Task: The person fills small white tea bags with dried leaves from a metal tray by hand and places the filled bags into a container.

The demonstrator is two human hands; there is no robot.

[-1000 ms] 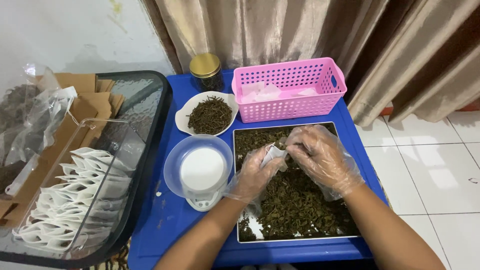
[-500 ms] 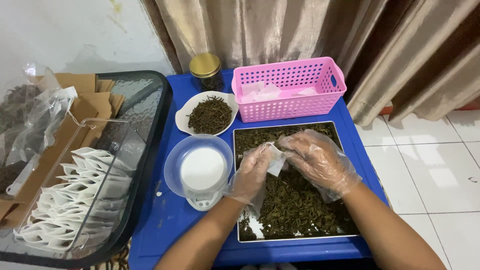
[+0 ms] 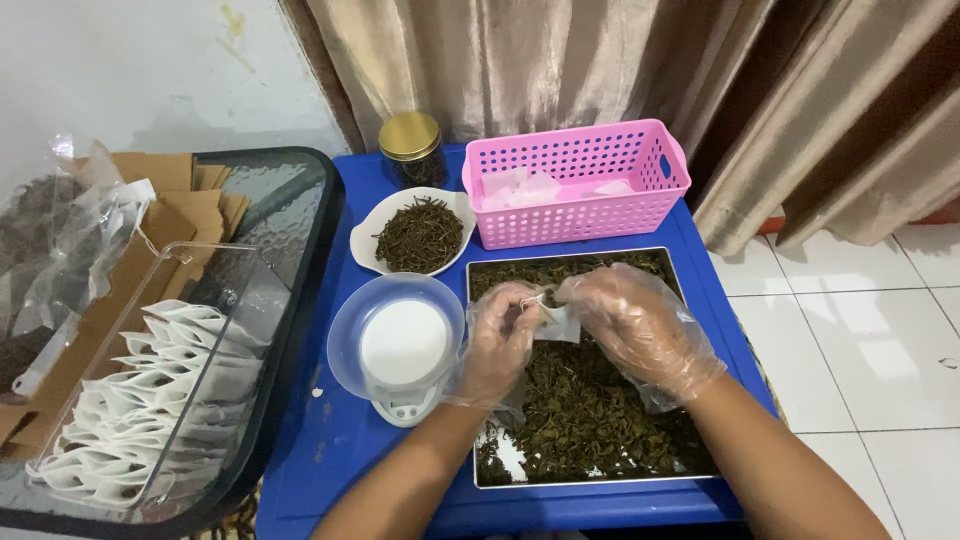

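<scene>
Both hands have drifted slightly left over the tray since a second ago. Left hand (image 3: pixel 500 340) and right hand (image 3: pixel 632 325), in clear plastic gloves, each pinch the small white filter bag (image 3: pixel 553 320) between fingertips, grip pressed together. Bag is thin, translucent, crumpled, held just above the metal tray (image 3: pixel 590 482) of dried dark leaves on the blue worktop (image 3: pixel 330 440).

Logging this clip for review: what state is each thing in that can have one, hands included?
Left hand: gloved, pinching the small white bag.
Right hand: gloved, gripping the same bag.
Small white bag: held above the tray.
Metal tray: mostly covered with dried leaves.
Jar: closed with a gold lid.
White dish: holding dark dried strands.
Pink basket: holding white bags.
Scale: empty bowl on top.
</scene>
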